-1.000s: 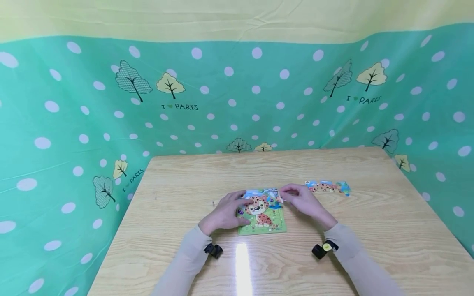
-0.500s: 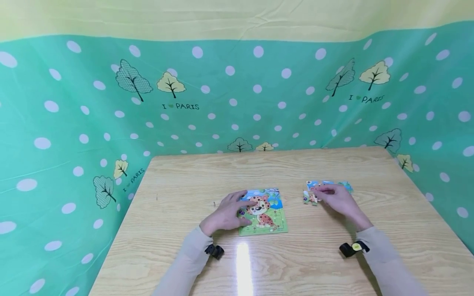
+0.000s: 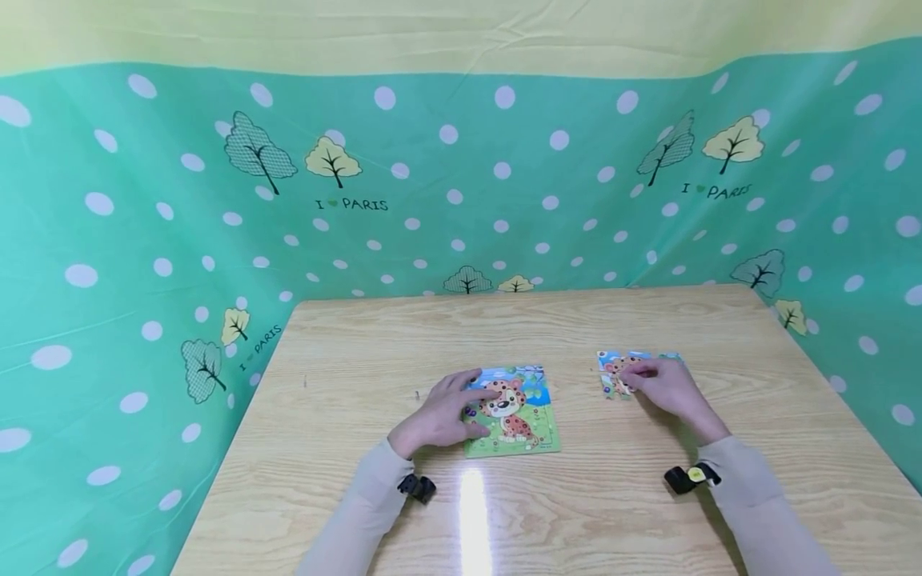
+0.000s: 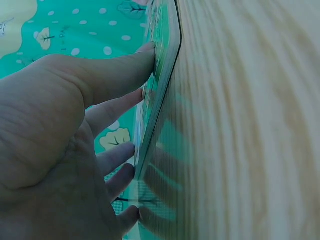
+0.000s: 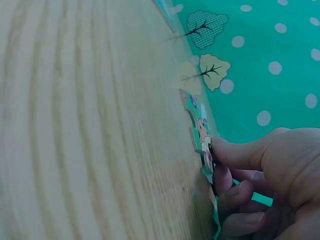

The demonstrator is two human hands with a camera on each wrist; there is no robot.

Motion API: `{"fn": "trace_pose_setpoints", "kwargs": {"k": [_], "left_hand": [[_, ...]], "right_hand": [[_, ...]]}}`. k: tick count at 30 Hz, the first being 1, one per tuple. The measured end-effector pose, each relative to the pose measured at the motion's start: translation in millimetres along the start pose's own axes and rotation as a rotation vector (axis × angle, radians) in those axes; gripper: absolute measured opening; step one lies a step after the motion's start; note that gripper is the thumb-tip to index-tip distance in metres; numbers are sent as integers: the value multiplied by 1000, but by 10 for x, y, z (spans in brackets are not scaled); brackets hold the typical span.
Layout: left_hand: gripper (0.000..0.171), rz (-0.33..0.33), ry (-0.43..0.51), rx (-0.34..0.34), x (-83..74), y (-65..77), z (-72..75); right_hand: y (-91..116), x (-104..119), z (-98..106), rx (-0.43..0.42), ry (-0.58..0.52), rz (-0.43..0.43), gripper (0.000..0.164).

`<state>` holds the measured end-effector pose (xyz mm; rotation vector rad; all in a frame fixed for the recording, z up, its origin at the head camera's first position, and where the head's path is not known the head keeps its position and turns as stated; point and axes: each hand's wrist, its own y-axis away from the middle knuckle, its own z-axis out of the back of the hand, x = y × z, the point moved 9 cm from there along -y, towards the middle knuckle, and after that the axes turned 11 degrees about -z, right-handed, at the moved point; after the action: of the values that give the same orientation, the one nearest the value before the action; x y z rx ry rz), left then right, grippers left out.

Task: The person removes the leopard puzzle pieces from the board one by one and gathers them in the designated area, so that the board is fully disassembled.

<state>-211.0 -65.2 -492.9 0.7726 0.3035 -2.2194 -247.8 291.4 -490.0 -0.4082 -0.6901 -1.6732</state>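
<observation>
My left hand (image 3: 439,412) rests with spread fingers on the left side of a square puzzle board (image 3: 513,440) showing a spotted cub on grass. Its thumb and fingertips touch the board's face in the left wrist view. To the right, my right hand (image 3: 670,390) pinches a jigsaw piece (image 5: 204,132) between thumb and forefinger, low at the table. That piece lies against the near side of a row of jigsaw pieces (image 3: 608,359) with blue sky and part of a spotted cub. My fingers hide the row's right part and the held piece's right end.
The wooden table (image 3: 374,344) extends around both puzzle parts. A green dotted curtain (image 3: 432,176) stands behind it and along both sides. Small dark marks (image 3: 417,395) show on the tabletop left of the board.
My right hand has moved right from the board's upper right corner, carrying the jigsaw piece to the row of pieces, then slightly closer against it. The left hand stays on the board.
</observation>
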Motion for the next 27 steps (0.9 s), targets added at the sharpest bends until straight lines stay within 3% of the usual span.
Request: {"fn": "trace_pose_setpoints", "kwargs": {"k": [17, 22, 27], "left_hand": [[60, -5, 11, 2, 1, -1, -1], [60, -6, 7, 2, 2, -10, -14], [59, -2, 21, -8, 12, -7, -16]], "right_hand": [[-30, 77, 6, -32, 7, 32, 35], [91, 335, -16, -64, -52, 88, 35], [253, 765, -319, 5, -110, 200, 26]]}}
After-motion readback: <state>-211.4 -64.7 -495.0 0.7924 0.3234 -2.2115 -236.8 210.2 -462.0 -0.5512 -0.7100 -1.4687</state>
